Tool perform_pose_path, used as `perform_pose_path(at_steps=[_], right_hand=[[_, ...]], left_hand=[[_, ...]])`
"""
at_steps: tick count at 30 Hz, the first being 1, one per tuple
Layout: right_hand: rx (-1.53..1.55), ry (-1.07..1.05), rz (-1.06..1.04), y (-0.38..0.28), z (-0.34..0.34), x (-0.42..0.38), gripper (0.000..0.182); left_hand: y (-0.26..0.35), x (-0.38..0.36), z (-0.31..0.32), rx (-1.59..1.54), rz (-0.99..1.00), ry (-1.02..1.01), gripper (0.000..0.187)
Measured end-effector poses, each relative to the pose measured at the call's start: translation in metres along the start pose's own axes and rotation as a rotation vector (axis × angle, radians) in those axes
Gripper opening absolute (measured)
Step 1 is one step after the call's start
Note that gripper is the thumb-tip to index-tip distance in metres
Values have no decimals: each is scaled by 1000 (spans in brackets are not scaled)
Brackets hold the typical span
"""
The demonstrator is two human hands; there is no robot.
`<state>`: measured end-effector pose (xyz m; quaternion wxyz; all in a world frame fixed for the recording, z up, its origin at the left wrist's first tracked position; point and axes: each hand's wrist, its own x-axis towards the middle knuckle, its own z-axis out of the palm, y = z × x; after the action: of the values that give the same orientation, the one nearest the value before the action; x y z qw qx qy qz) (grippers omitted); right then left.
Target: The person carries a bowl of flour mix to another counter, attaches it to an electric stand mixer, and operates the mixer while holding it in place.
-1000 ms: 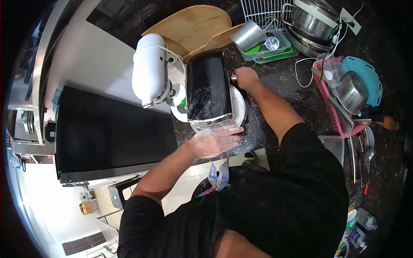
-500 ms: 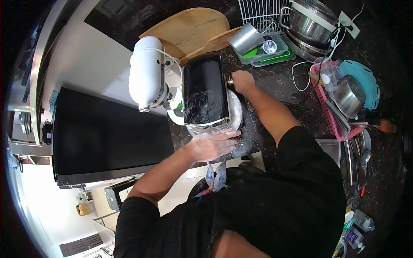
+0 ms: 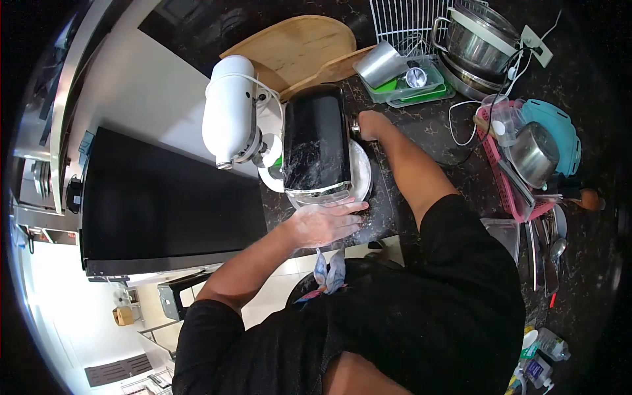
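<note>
Glossy black boxy machine (image 3: 317,141): one, on your desk (image 3: 421,125), beside one white stand mixer (image 3: 227,112).
Left hand (image 3: 322,224): fingers extended at its front; grip hidden.
Right hand (image 3: 372,125): fingers closed on one silver side knob (image 3: 355,125).

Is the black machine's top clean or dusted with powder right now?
Dusted: whitish smears streak the top of the black machine, mostly on the half nearer the left hand.
</note>
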<state>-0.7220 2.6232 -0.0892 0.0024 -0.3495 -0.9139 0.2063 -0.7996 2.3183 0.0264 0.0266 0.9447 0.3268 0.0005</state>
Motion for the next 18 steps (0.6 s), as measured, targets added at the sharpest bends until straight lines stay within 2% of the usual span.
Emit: perform_pose_path(at_steps=[6, 10, 14, 18], right_hand=[[-21, 184, 36, -5, 15, -9, 18], [-1, 32, 10, 4, 12, 6, 17], [-55, 72, -11, -7, -3, -10, 17], [-47, 139, -9, -6, 10, -11, 18]], left_hand=[[0, 1, -5, -38, -19, 12, 52], [5, 0, -2, -76, -28, 27, 52], [3, -1, -3, -103, -47, 51, 52], [0, 0, -1, -98, -41, 80, 51]])
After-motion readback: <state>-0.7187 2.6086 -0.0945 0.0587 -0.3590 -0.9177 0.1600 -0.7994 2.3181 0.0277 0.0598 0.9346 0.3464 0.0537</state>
